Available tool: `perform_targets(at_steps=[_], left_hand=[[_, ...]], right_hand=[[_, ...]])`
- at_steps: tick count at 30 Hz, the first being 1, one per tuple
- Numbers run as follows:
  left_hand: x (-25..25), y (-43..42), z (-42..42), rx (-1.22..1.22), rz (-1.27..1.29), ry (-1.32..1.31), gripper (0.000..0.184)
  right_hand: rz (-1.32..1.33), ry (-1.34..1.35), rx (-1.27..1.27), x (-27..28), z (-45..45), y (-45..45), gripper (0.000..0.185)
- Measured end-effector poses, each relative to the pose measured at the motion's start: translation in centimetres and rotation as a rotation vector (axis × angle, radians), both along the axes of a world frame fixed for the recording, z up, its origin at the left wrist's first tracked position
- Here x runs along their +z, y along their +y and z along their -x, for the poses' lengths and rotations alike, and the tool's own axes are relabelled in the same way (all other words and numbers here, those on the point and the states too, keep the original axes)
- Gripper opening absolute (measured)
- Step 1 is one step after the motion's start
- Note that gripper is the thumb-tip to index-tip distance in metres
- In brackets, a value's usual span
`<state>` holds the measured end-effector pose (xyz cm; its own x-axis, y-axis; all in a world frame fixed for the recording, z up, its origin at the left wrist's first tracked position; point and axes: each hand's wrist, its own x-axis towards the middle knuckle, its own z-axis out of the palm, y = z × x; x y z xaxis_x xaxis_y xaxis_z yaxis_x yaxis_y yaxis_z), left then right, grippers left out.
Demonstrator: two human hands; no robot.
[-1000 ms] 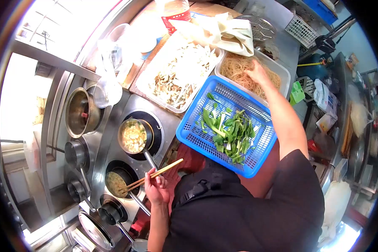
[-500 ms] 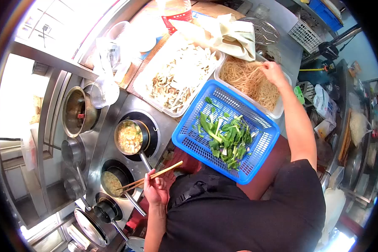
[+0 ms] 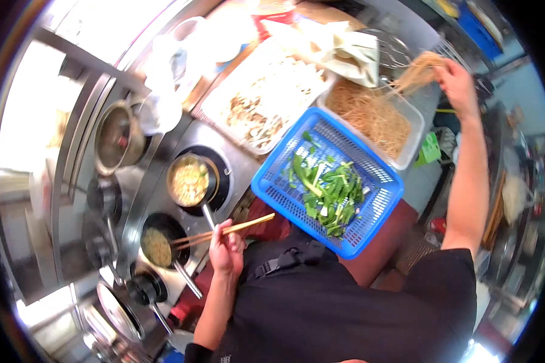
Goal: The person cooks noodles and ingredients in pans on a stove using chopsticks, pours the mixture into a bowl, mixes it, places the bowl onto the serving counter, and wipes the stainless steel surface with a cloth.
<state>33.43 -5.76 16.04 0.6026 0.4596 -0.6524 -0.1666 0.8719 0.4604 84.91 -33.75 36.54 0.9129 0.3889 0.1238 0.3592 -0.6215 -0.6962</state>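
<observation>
My right hand point(image 3: 458, 88) is raised at the upper right, its fingers closed on a bunch of thin tan noodles point(image 3: 419, 71). Some strands trail down toward the clear plastic tub point(image 3: 419, 136), where more noodles point(image 3: 369, 115) lie. A pair of wooden chopsticks point(image 3: 248, 224) is gripped in my left hand point(image 3: 227, 251). Their tips point left, over or beside a small pot point(image 3: 157, 247) with pale contents. Close by on the stove, a second pot point(image 3: 189, 181) holds yellowish food in liquid. Between my hands, a blue plastic basket point(image 3: 272, 154) contains cut leafy greens point(image 3: 333, 202).
A white tub point(image 3: 215, 112) of sliced, mushroom-like pieces stands behind the basket, with a cream cloth point(image 3: 351, 54) at its corner. Left of the burners is a metal bowl point(image 3: 114, 139). A smaller dark pot point(image 3: 144, 289) sits at the lower left, its handle pointing toward me.
My right hand has lifted noodles out of the tub, moving up and to the right. My left hand still grips the chopsticks, nearly in place. The view has shifted slightly.
</observation>
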Motion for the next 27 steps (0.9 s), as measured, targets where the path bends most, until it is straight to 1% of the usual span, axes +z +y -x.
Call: perform_targets(at_steps=[1,2,3,4,5,6,7,8,10,11,13,14,16,17,18,19,20,21,24,25,26,27], left_hand=[[-0.2,-0.1,0.2,0.005,-0.007,-0.009,0.034],[0.0,-0.2,0.2,0.004,-0.011,0.012,0.034],[0.0,-0.2,0.3,0.002,-0.004,0.022,0.034],[0.0,-0.2,0.5,-0.002,0.005,0.027,0.034],[0.5,-0.2,0.5,0.018,0.006,0.065,0.034],[0.9,-0.3,0.6,0.033,0.012,0.101,0.034],[0.8,-0.1,1.2,0.02,0.01,0.08,0.034],[0.8,0.0,1.7,0.035,0.017,0.08,0.035],[0.5,0.2,2.8,0.079,0.013,0.053,0.034],[0.5,0.3,3.3,0.091,0.012,0.062,0.034],[0.5,0.4,4.4,0.126,0.011,0.051,0.035],[0.5,0.4,5.1,0.137,0.008,0.043,0.036],[0.3,0.7,6.5,0.17,0.021,0.028,0.035],[0.2,0.9,7.3,0.189,0.035,0.034,0.035],[0.1,1.1,8.1,0.208,0.05,0.04,0.035],[0.0,1.3,8.9,0.227,0.053,0.03,0.035],[-0.1,1.5,9.8,0.244,0.057,0.018,0.035],[-0.3,1.7,10.8,0.26,0.062,0.007,0.035],[-0.7,2.3,13.8,0.313,0.07,-0.006,0.035],[-0.7,2.5,14.8,0.33,0.073,-0.014,0.035],[-0.8,2.7,15.9,0.35,0.08,-0.022,0.035],[-0.9,2.9,17.0,0.368,0.088,-0.029,0.035]], right_hand=[[-0.049,-0.015,-0.002,0.6,-0.3,0.2,0.021],[-0.034,-0.04,0.016,1.8,-0.1,0.5,0.024],[-0.136,0.071,0.02,2.8,-0.4,0.6,0.026],[-0.099,0.007,0.006,4.0,0.1,1.3,0.027],[-0.126,-0.032,0.035,5.0,-0.5,1.6,0.027],[-0.141,-0.025,0.021,6.3,-0.7,2.0,0.029],[-0.178,-0.026,0.142,7.3,-1.9,1.7,0.031],[-0.18,-0.025,0.174,8.3,-1.3,3.1,0.031],[-0.207,-0.368,0.179,10.5,0.6,5.9,0.021],[-0.211,-0.368,0.204,12.3,3.0,8.0,0.021],[-0.289,-0.26,0.383,16.0,9.9,13.4,0.026],[-0.288,-0.264,0.404,16.9,12.4,15.2,0.026],[-0.382,-0.278,0.406,18.2,16.4,18.3,0.019],[-0.381,-0.294,0.441,18.8,17.3,19.6,0.011],[-0.379,-0.298,0.462,19.3,18.7,21.0,0.011],[-0.379,-0.255,0.542,19.9,20.4,22.4,0.009],[-0.375,-0.212,0.62,20.3,22.6,24.0,0.007],[-0.38,-0.15,0.685,20.5,25.3,25.7,0.01],[-0.368,-0.157,0.798,20.3,30.1,30.3,0.014],[-0.365,-0.159,0.845,20.0,31.3,32.0,0.015],[-0.354,-0.077,0.932,19.5,30.6,33.3,0.011],[-0.339,0.011,1.014,19.0,29.9,34.7,0.014]])
